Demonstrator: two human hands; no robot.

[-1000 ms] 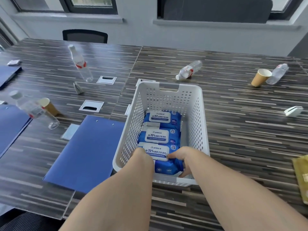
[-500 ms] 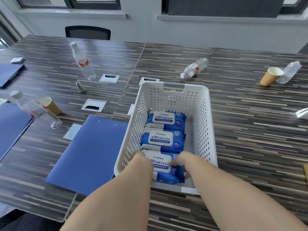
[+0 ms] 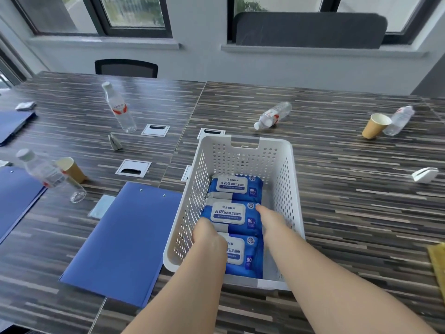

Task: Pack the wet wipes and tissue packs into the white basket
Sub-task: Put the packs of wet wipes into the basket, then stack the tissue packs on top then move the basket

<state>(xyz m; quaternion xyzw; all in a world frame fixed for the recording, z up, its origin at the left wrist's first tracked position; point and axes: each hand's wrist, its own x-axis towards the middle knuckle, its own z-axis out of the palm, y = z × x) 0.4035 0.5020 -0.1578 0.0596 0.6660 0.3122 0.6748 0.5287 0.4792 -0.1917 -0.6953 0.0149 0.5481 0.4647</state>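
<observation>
A white basket point(image 3: 284, 165) with little holes in its walls sits on the dark striped worktop point(image 3: 349, 213). Three blue packs of wet wipes lie flat inside it, in a row along its left side. The far pack point(image 3: 237, 186) is at the back, the middle pack point(image 3: 230, 214) is next, and the near pack point(image 3: 243, 255) is closest to the person.

Both arms reach down into the basket. The left hand point(image 3: 208, 233) rests on the left end of the middle pack, at the seam with the near one. Its fingers are curled under and I cannot tell how tight its grip is. The right hand point(image 3: 271, 219) lies along the right edge of the middle pack, with one finger stretched out flat and touching the pack's far corner. Its grip looks loose and holds nothing.

A blue folder point(image 3: 125, 242) lies just left of the basket. A clear bottle point(image 3: 273, 115) lies on its side behind the basket. Another bottle point(image 3: 119, 108) stands far off to the left. A brown paper cup point(image 3: 374, 125) lies tipped over at the right.
</observation>
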